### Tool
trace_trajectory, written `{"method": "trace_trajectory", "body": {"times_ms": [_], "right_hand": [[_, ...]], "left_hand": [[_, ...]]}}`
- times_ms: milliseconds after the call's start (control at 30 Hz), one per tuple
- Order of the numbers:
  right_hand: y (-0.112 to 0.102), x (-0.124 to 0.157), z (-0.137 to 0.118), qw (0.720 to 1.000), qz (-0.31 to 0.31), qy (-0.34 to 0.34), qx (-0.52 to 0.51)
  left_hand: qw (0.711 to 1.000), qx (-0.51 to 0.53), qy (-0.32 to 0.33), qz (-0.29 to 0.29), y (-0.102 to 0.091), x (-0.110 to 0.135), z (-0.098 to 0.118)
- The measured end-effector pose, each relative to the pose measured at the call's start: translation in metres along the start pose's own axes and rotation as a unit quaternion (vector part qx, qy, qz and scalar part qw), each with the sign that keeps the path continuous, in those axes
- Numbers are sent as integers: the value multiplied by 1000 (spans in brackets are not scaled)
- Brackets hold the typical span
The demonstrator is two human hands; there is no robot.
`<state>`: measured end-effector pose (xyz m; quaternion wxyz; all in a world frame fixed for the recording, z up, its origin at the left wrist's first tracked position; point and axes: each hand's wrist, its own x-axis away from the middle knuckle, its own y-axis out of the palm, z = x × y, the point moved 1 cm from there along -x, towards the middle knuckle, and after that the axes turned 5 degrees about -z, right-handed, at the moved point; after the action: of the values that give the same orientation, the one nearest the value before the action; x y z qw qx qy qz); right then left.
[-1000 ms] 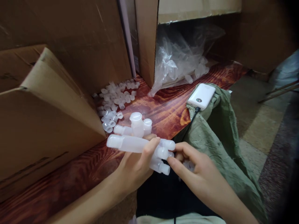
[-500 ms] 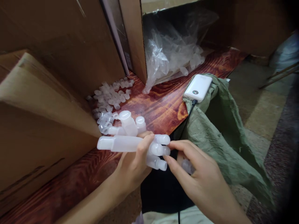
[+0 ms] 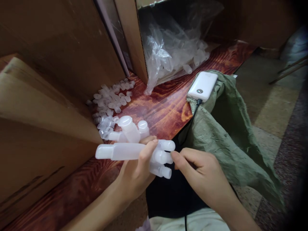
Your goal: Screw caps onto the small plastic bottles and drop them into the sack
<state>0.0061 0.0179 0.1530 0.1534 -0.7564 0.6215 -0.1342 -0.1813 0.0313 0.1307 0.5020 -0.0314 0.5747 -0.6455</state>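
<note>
Translucent plastic bottles (image 3: pixel 126 151) lie bunched in the left hand (image 3: pixel 137 173), wrapped round them, near the wood-grain tabletop (image 3: pixel 158 110); the curled right hand (image 3: pixel 202 170) seems to touch one, its hold unclear.

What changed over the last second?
Right hand turned, hiding its palm and the clear piece in it; thumb rose relative to the bottles, index finger curled back. View shifted right and down. Unchanged: left hand gripping the bottles, power bank on the green sack.
</note>
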Motion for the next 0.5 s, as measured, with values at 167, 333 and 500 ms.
{"method": "trace_trajectory", "body": {"times_ms": [167,333,500], "right_hand": [[0,-1,3,997,-37,36,-50],[-1,0,2,999,-9,32,-32],[1,-1,2,993,-49,56,-87]], "left_hand": [[1000,2,16,13,1,-2,-1],[1000,8,19,23,0,-5,-3],[1000,10,12,15,0,-3,-2]]}}
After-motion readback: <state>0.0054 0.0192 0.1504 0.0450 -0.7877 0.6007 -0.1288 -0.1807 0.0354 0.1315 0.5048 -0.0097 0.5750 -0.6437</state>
